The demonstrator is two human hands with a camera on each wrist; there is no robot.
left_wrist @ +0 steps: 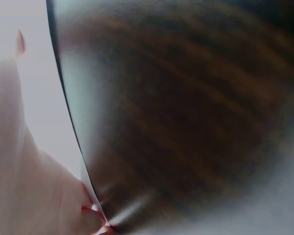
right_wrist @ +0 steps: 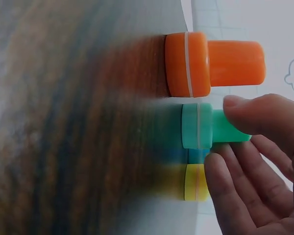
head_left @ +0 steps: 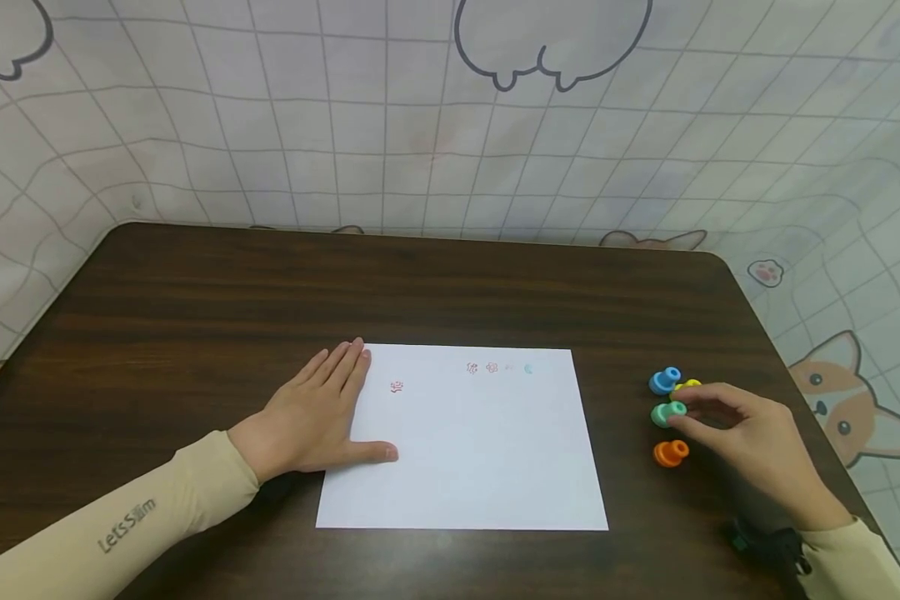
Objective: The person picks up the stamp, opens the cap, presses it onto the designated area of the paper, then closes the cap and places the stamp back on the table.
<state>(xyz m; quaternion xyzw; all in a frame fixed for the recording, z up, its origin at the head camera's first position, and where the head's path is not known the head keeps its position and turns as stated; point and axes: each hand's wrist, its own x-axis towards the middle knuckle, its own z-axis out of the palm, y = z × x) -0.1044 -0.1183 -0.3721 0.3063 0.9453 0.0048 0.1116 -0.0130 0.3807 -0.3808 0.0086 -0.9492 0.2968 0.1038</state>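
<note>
My left hand (head_left: 311,417) lies flat with its fingers straight on the left edge of a white sheet of paper (head_left: 472,467). Small red marks and a teal one are printed near the sheet's top. Off to the right, my right hand (head_left: 750,433) has its thumb and fingers around the knob handle of a green stamp (right_wrist: 197,126). That stamp stands upright on its wide round base. An orange stamp (head_left: 671,453) is nearer the table's front. Behind the green one are a blue stamp (head_left: 664,381) and a yellow stamp (right_wrist: 196,182), the latter partly hidden by my fingers.
The dark wooden table (head_left: 450,292) has rounded back corners. A white grid-patterned cloth (head_left: 390,133) with cartoon drawings hangs behind it and along its sides. A dark strap (head_left: 772,546) shows at my right wrist.
</note>
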